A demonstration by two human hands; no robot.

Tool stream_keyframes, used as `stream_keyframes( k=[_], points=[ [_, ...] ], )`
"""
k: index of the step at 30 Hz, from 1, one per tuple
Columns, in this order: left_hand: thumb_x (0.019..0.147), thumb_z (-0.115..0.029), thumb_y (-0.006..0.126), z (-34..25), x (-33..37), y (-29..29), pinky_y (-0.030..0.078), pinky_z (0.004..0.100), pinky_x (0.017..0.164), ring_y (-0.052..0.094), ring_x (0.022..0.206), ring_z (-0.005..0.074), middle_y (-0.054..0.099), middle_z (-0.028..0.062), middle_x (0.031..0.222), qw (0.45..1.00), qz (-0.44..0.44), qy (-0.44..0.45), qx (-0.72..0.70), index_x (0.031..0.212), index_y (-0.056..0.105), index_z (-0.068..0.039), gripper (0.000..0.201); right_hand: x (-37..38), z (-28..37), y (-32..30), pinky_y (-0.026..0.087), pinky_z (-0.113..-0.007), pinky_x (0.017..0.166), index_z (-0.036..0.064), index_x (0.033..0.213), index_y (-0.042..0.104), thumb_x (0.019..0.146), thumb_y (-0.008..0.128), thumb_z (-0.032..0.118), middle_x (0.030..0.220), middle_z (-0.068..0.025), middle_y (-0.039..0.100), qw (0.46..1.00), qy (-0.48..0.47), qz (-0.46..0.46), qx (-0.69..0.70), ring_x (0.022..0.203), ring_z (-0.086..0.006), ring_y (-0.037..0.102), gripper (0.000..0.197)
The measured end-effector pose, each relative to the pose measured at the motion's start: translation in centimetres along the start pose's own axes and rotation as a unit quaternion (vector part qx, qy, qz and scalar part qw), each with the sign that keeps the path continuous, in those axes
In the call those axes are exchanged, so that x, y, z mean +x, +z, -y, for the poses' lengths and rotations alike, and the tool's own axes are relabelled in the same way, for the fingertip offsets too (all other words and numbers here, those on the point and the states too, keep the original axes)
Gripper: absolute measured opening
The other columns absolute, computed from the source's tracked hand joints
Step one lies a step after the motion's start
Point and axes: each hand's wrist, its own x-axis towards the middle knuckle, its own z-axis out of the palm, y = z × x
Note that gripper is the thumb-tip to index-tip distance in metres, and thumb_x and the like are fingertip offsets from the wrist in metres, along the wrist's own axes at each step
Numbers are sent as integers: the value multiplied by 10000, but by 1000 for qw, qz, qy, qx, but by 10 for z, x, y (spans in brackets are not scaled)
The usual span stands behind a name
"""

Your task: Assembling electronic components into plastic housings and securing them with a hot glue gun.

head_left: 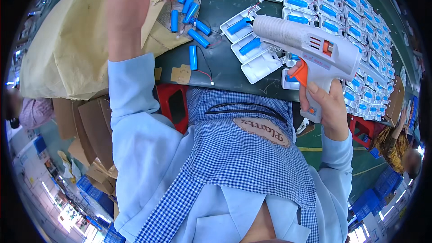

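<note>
My right hand (330, 105) grips a white hot glue gun (333, 54) by its handle, with fingers at the orange trigger (299, 74). The nozzle points left, above a white plastic casing (243, 20) that has a blue battery cell (239, 25) in it. Closer to me, a second casing holds another blue cell (250, 46), and beside it lies a casing (261, 67) with no cell visible inside. My left hand (130, 2) is raised at the upper left, near several loose blue cells with thin wires (190, 6). Motion smears it, and the upper edge cuts it off.
Rows of white casings with blue cells (330, 11) cover the right of the dark green table (225, 69). A large yellowish paper sack (67, 40) lies at the left, above cardboard boxes (94, 126). Red stools (173, 105) stand below the table edge. Another person (393, 141) is at far right.
</note>
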Motion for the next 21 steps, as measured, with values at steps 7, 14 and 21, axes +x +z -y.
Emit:
stream_keyframes(
  k=[7,14,21],
  points=[
    [876,-254,682,36,-16,-5,385,207,564,484,633,37,567,-28,701,896,38,-205,391,1017,696,-7,285,-4,3,2,382,-224,531,-37,1174,575,911,562,348,627,-38,563,1000,6,-3,1,552,-86,507,467],
    [868,-130,683,35,-25,-2,442,199,610,593,692,85,646,25,798,928,3,-173,331,1020,638,-7,200,-10,-2,1,387,-231,511,-38,1136,583,916,557,342,626,-42,559,1000,8,-6,18,545,-92,511,440],
    [810,25,690,7,-86,36,528,268,675,663,789,169,638,103,945,957,-23,-144,251,816,568,5,124,-38,-6,-15,392,-223,441,-90,1273,419,863,616,300,1101,-208,598,998,23,-8,54,521,-91,495,599]
  ],
)
